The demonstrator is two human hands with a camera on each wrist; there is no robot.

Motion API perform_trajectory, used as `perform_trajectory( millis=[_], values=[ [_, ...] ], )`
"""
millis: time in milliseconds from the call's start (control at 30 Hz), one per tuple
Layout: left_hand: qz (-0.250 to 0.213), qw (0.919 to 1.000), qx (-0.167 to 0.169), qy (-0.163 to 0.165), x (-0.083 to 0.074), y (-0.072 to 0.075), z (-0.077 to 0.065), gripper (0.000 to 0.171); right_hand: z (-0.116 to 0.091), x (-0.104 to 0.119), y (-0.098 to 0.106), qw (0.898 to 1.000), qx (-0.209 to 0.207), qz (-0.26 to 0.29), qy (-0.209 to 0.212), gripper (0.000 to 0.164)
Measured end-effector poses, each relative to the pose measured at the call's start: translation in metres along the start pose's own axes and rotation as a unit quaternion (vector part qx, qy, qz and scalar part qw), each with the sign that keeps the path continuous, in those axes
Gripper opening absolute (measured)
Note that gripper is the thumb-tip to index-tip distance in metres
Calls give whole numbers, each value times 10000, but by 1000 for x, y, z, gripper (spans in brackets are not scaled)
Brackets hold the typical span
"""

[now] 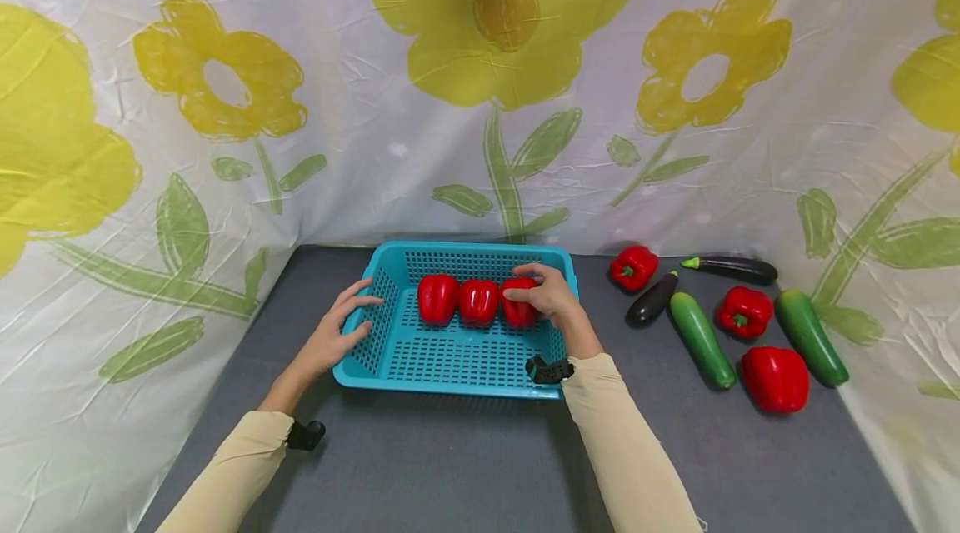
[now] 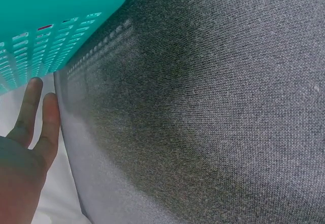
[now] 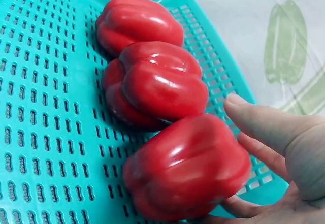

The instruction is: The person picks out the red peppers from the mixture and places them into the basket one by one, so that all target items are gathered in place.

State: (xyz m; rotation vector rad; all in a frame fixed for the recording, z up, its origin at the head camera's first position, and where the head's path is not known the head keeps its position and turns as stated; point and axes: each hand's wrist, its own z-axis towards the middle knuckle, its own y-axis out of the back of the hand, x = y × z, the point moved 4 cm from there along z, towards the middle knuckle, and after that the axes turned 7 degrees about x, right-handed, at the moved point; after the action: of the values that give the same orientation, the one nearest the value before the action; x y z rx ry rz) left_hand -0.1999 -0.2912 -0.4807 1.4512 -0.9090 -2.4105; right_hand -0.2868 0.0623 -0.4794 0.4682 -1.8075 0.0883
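Note:
A blue plastic basket (image 1: pixel 450 390) holds three red bell peppers in a row: the left one (image 1: pixel 438 300), the middle one (image 1: pixel 478 302) and the right one (image 1: pixel 517 312). My right hand (image 1: pixel 546 296) reaches into the basket at the right pepper. In the right wrist view its thumb (image 3: pixel 264 125) is straight and stands off that pepper (image 3: pixel 188 168), while other fingers lie beside and partly behind it. My left hand (image 1: pixel 337 333) is at the basket's left rim, fingers spread and fairly straight. Two of its fingers (image 2: pixel 50 122) show close to the basket wall in the left wrist view.
On the grey table (image 1: pixel 420 466), right of the basket, lie a red bell pepper (image 1: pixel 633 268), two more red peppers (image 1: pixel 776 380), two eggplants (image 1: pixel 652 300) and two green cucumbers (image 1: pixel 702 340). A white flowered cloth (image 1: pixel 360 158) hangs behind.

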Motion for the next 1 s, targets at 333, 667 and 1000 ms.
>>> perform_trajectory(
  millis=[333,667,1000],
  values=[
    [-29,10000,53,-29,20,-1,-3,37,-2,-1,0,9999,120,-83,78,52],
    [32,10000,52,-57,20,0,-2,39,-12,16,8,9986,303,-223,374,59],
    [-26,10000,49,17,21,0,-3,37,-26,32,20,9968,499,-283,559,65]
  ],
)
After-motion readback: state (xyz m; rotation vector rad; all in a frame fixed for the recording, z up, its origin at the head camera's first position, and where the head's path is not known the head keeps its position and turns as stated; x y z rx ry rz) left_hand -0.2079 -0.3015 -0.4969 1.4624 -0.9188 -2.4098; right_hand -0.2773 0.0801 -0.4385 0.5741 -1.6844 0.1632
